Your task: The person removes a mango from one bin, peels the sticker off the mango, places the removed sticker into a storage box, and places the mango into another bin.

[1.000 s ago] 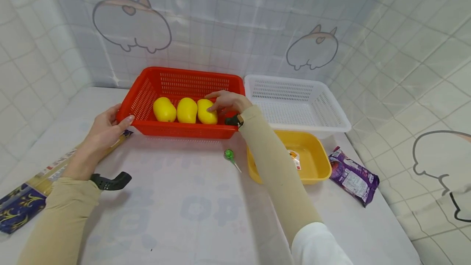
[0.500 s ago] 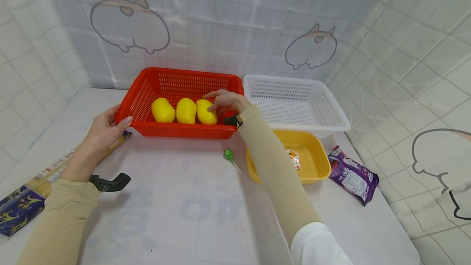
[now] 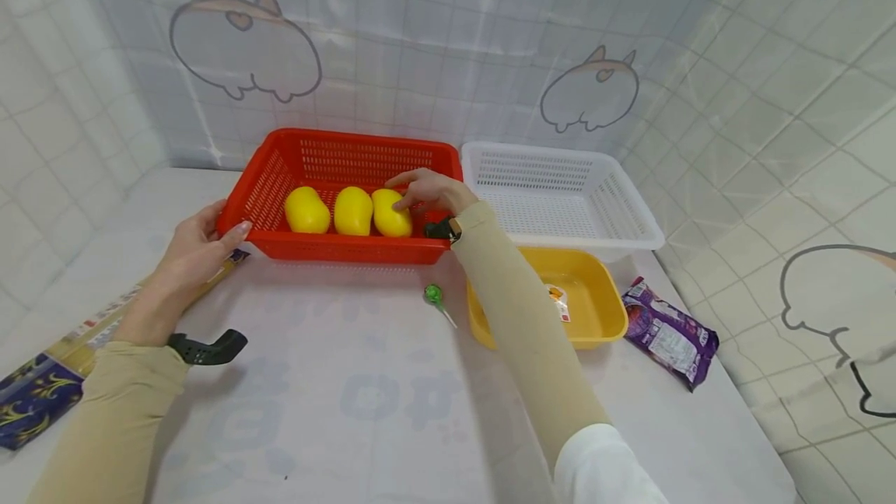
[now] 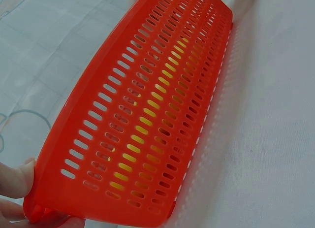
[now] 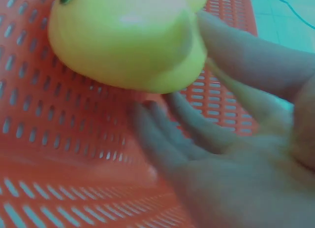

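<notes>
Three yellow mangoes lie in a row in the red slotted basket (image 3: pixel 350 249): a left one (image 3: pixel 306 211), a middle one (image 3: pixel 353 211) and a right one (image 3: pixel 392 213). My right hand (image 3: pixel 432 191) reaches inside over the right mango. Thumb and fingers stand around its right end, touching it, rather straight and spread in the right wrist view, where the mango (image 5: pixel 123 46) shows a green stem spot. My left hand (image 3: pixel 199 249) grips the basket's front left corner; in the left wrist view the thumb and fingers (image 4: pixel 17 181) pinch its rim.
A white slotted basket (image 3: pixel 560 236) stands right of the red one. Before it are a yellow tray (image 3: pixel 595 302), partly behind my right forearm, and a purple packet (image 3: pixel 672 337). A green lollipop (image 3: pixel 434 294) lies mid-table. A long pasta-like packet (image 3: pixel 42 395) lies under my left arm.
Both hands keep their places at the basket and the right mango. The whole head view has shifted very slightly; nothing else has visibly moved.
</notes>
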`<state>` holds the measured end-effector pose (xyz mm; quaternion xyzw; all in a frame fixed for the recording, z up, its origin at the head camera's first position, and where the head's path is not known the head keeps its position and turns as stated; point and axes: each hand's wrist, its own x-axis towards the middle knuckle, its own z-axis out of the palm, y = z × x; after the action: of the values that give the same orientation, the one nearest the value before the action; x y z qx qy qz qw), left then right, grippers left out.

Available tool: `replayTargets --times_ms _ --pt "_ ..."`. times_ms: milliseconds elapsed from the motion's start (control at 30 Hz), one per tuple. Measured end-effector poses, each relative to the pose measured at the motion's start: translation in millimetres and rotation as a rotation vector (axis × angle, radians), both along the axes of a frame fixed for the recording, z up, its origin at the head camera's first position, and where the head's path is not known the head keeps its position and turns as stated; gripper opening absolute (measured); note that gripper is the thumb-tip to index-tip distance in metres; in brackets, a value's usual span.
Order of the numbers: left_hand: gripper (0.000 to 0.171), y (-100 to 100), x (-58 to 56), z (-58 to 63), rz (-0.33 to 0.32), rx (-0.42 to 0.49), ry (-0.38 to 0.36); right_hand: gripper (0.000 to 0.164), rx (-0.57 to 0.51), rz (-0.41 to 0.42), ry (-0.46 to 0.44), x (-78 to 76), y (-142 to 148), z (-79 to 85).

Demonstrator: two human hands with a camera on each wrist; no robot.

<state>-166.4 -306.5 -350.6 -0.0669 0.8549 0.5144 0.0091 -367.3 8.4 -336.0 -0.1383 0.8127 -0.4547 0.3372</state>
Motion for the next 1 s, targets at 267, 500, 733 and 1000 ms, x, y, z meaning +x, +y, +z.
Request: replayTargets --times_ms 267,500,733,1000 --pt "0.083 -0.2 0.6 0.6 -0.002 -0.025 -0.008 0.056 -0.037 0.021 0.071 4.9 4.9 25.8" --pt "0.084 -2.3 0.0 2.5 -0.008 -0.008 -0.017 0.055 -0.073 0.018 0.075 14.3 11.1 46.6" --pt "0.085 -2.6 1.2 1.9 -0.003 -0.018 -0.014 0.051 -0.064 0.087 0.156 30.2 17.8 58.6" --pt "0.084 -1.5 0.2 1.3 -0.003 -0.01 -0.016 0.048 0.019 0.1 0.296 54.6 29.5 67.9"
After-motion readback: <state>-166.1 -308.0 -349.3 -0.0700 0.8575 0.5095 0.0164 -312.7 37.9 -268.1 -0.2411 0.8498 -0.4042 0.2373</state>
